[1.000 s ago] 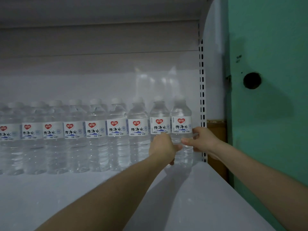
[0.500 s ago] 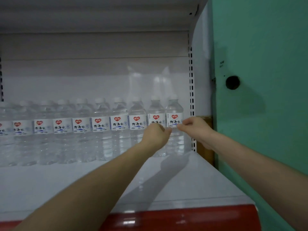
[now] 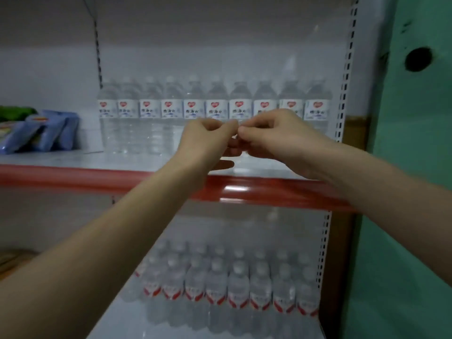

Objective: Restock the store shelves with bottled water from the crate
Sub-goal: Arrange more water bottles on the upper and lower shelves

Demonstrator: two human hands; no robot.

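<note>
A row of several clear water bottles (image 3: 216, 116) with white labels and red heart logos stands along the back of the upper shelf (image 3: 73, 159). My left hand (image 3: 208, 138) and my right hand (image 3: 276, 135) hover side by side in front of that row, above the shelf's red front edge (image 3: 244, 192). Their fingertips nearly meet. Both hands have loosely curled fingers and hold nothing, and neither touches a bottle. On the lower shelf, several more water bottles (image 3: 234, 285) with red-striped labels stand in rows. No crate is in view.
Blue and green packets (image 3: 41, 133) lie at the left of the upper shelf. A perforated white upright (image 3: 344, 94) bounds the shelves on the right, and a green wall (image 3: 403, 167) with a dark hole lies beyond it. Bare shelf surface lies in front of both bottle rows.
Both hands have let go of the rightmost bottles and pulled back toward me, coming together. The view has backed away and dropped, so the lower shelf now shows.
</note>
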